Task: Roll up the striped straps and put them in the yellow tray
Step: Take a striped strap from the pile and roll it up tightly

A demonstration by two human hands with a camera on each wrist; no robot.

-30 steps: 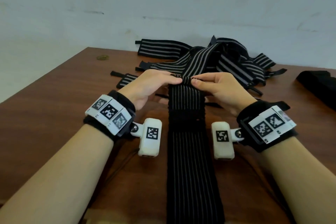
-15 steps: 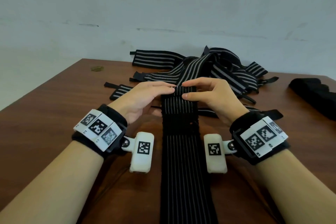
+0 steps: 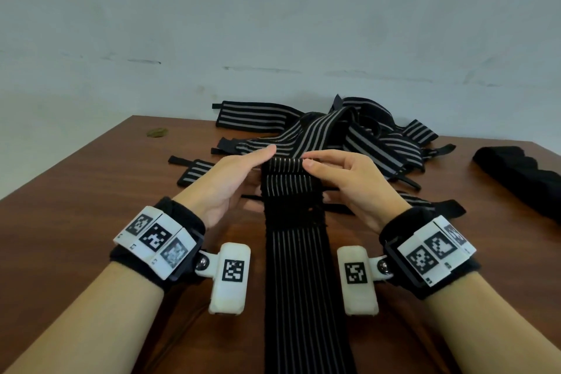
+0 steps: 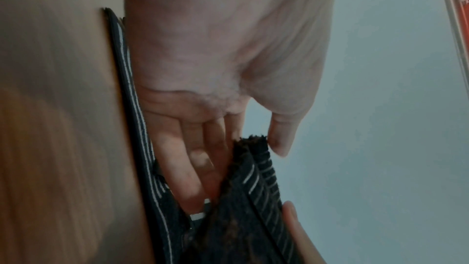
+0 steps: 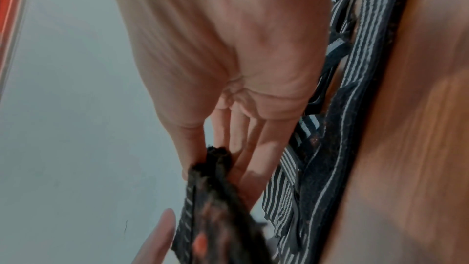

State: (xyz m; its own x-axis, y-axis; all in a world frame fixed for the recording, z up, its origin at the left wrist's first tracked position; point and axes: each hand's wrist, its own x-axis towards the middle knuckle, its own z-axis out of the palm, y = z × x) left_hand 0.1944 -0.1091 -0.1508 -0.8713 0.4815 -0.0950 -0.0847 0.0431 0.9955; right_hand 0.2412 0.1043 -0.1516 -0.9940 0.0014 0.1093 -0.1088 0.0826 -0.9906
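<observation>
Where the fingers meet: both hands pinch the far, folded end of one striped strap (image 3: 293, 252), held just above the wooden table (image 3: 91, 206).
Left hand (image 3: 230, 182): thumb on top of the fold, fingers straight beneath it; the left wrist view shows the strap edge caught between thumb and fingers (image 4: 193, 160).
Right hand (image 3: 349, 182): thumb and forefinger nipped on the right corner of the fold; in the right wrist view the fuzzy black edge sits between thumb and fingers (image 5: 253, 148).
Strap axis: long axis runs straight away from the person, near end passing off the bottom of the head view, far end at the fingertips, turned back over itself (only the first turn or two, loose).
Strap face: thin pale stripes run lengthwise; a plain black band crosses it between the wrists.
Pile of straps (image 3: 358, 136): lies beyond the hands, tangled, so an exact count cannot be made (several at least); one strap end (image 3: 194, 171) lies just left of the left hand.
Black cloth (image 3: 516, 179): one dark bundle at the far right of the table, well apart from the hands.
Views compared: only the head view shows the strap's whole run and the pile; only the wrist views show the underside of each grip and the layered fold edge.
Yellow tray: outside all three views.
</observation>
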